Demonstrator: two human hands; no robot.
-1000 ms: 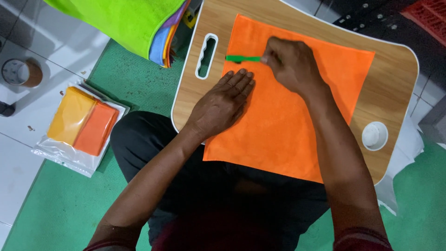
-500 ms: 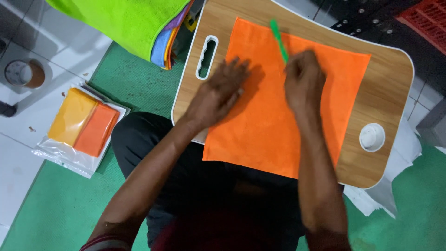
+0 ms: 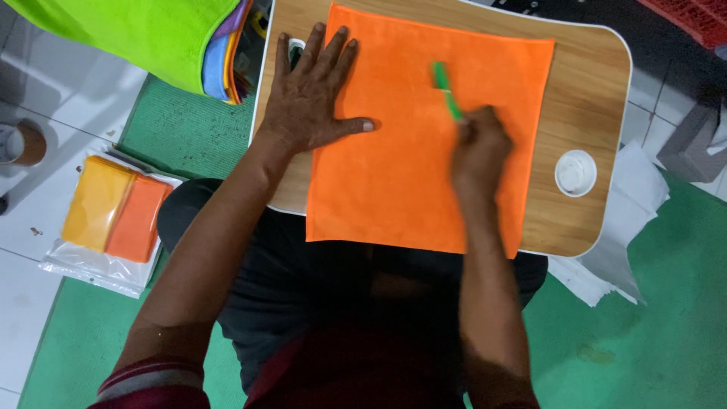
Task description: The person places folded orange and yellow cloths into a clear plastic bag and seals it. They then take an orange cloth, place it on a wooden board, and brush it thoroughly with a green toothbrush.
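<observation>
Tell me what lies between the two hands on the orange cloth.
Head view: only bare orange cloth lies between left hand and right hand, which holds a green stick.

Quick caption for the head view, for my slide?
Left hand flat on an orange cloth on a wooden lap tray; right hand holds a green stick.

Green tool (image 3: 447, 91): blurred; its near end is buried in the grip of the right hand (image 3: 478, 151), so its kind cannot be told.
Slot in tabletop (image 3: 294, 47): mostly covered by the left hand (image 3: 310, 95).
Green cloth (image 3: 129, 30): cut off by the far and left edges.
Cup (image 3: 19, 144): cut by the left edge.
Red crate (image 3: 693, 19): only a corner shows, far right.
Tabletop (image 3: 583, 98): far edge out of view.
</observation>
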